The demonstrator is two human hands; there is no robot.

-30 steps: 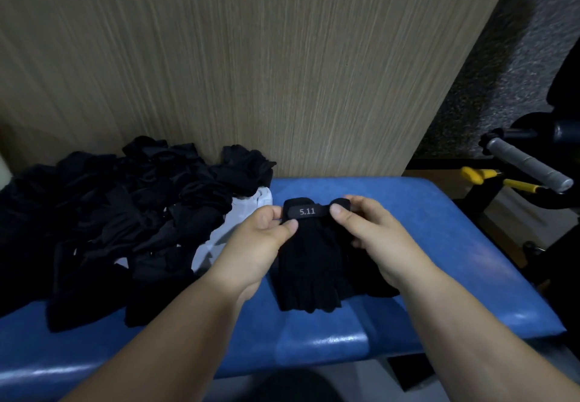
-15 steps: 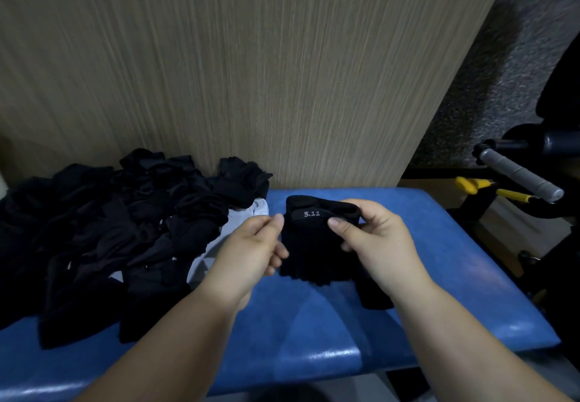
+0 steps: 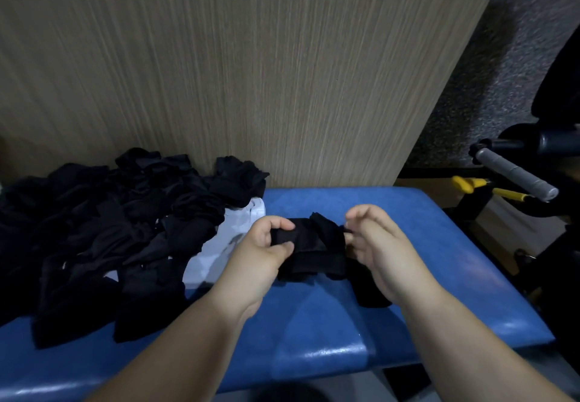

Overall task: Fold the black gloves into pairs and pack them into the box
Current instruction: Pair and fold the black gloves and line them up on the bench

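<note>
Now two hands: left hand (image 3: 266, 244) fingers, right hand (image 3: 381, 251) fingers grasping one glove bundle (image 3: 309, 249).

I see my left hand (image 3: 266, 244) pinching one end of a bunched black glove pair (image 3: 309, 251) while my right hand (image 3: 379, 251) grips the other end, above the blue padded bench (image 3: 408, 307). A heap of black gloves (image 3: 110, 229) lies to the left, partly covering a white box (image 3: 219, 244).

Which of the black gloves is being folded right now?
The glove held between the left hand and right hand, apart from the loose pile at left.
</note>
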